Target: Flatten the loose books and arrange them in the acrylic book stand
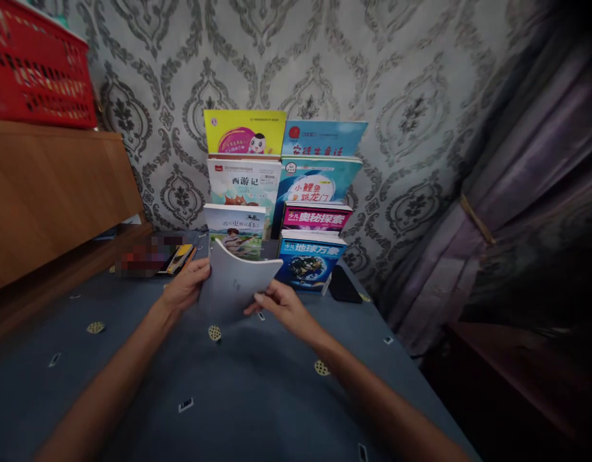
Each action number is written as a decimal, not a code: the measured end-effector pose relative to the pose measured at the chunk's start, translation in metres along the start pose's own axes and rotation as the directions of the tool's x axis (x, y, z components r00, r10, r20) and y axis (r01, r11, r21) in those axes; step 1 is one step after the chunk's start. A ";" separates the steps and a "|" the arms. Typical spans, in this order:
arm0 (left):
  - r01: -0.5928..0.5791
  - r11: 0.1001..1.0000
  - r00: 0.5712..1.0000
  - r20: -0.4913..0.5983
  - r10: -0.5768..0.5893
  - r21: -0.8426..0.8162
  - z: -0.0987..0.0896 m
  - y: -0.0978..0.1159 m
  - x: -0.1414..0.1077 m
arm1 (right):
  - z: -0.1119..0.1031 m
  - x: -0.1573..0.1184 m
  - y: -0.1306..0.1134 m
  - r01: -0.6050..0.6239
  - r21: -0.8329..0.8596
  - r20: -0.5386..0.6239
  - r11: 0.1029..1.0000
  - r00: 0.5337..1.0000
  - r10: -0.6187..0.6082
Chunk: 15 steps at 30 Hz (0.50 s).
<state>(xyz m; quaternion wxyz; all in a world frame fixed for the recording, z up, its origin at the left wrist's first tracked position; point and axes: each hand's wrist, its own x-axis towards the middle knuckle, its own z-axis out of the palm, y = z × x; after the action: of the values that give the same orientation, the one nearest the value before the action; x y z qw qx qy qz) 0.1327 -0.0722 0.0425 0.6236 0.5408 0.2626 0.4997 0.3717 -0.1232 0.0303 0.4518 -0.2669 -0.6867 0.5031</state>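
Booklet (228, 285) is showing smooth, matt paper. Earth book (305, 266) and magenta book (318, 220) are looking like glossy printed card; yellow book (245, 122) is showing smooth, coated paper. Blue cover underneath (146, 385) is reading as matt printed cloth. Cabinet (55, 199) is showing wood grain — smooth, faint sheen. Red basket (40, 77) is looking like plastic, perforated. Curtain (435, 289) is showing folded cloth — slightly satiny. Patterned wall (180, 128) is looking papered.

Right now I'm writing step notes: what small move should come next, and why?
Probably lower the bowed gray paperback before the front paperback of the left column: the left hand and right hand hold it in front of that column, which shows three standing books against four in the right column.
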 end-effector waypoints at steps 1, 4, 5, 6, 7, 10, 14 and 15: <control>-0.066 0.993 0.998 -0.008 0.067 0.095 -0.001 0.011 0.006 | -0.003 0.007 -0.007 0.063 -0.079 -0.043 0.995 0.997 -0.066; -0.293 0.873 0.943 -0.031 0.330 0.389 0.002 0.051 0.021 | -0.010 0.031 -0.025 0.205 -0.292 -0.210 0.934 0.939 -0.272; -0.340 0.781 0.912 -0.020 0.411 0.523 0.005 0.063 0.024 | -0.011 0.039 -0.029 0.242 -0.329 -0.250 0.913 0.910 -0.332; -0.369 0.665 0.866 -0.019 0.499 0.649 0.008 0.074 0.026 | -0.013 0.048 -0.033 0.274 -0.352 -0.284 0.895 0.880 -0.381; -0.377 0.554 0.826 -0.001 0.564 0.742 0.012 0.083 0.028 | -0.014 0.055 -0.036 0.300 -0.368 -0.314 0.880 0.851 -0.421; -0.365 0.315 0.736 0.064 0.674 0.876 0.023 0.094 0.028 | -0.016 0.072 -0.040 0.356 -0.393 -0.374 0.848 0.780 -0.501; -0.323 0.210 0.700 0.083 0.710 0.923 0.026 0.083 0.031 | -0.020 0.081 -0.032 0.361 -0.425 -0.400 0.830 0.748 -0.530; -0.313 0.217 0.703 0.072 0.707 0.925 0.025 0.079 0.033 | -0.021 0.082 -0.028 0.353 -0.429 -0.398 0.831 0.752 -0.525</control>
<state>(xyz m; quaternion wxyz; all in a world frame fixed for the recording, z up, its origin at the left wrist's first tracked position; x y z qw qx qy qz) 0.1398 -0.0594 0.1303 -0.0303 0.7334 0.3967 0.5511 0.3559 -0.0561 0.0872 0.6697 -0.2877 -0.6625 0.1727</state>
